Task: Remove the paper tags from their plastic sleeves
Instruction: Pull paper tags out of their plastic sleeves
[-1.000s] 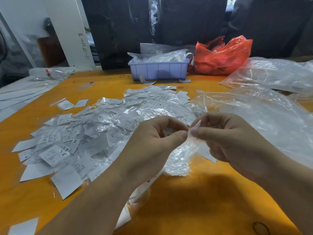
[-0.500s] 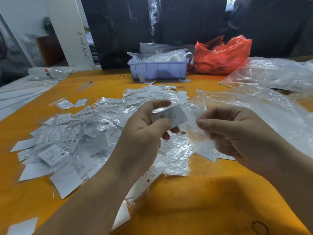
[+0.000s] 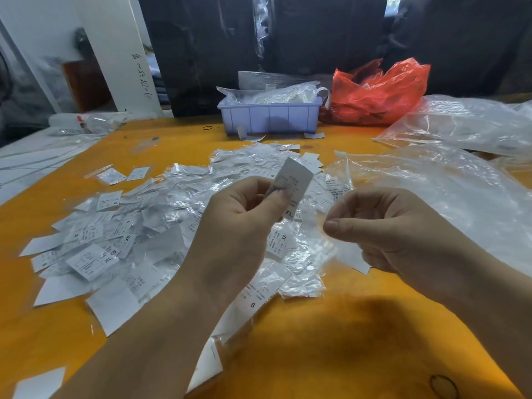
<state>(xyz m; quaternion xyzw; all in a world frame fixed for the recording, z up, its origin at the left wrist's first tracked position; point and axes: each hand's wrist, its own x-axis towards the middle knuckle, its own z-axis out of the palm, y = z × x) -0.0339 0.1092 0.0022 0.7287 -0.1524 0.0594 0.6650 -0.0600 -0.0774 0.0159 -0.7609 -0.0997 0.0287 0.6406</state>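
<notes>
Paper tag stands nearly upright above the pile of tags and sleeves, long axis running up and a little right, its free end pointing away toward the lavender bin. Left hand pinches its lower end between thumb and fingers. It's a thin white rectangle, printed in small dark type. Right hand, just right of the tag, has thumb and fingers curled together; whether a clear sleeve sits in that pinch, I cannot tell. Crinkly, glossy film and flat matte slips litter the smooth orange table beneath.
</notes>
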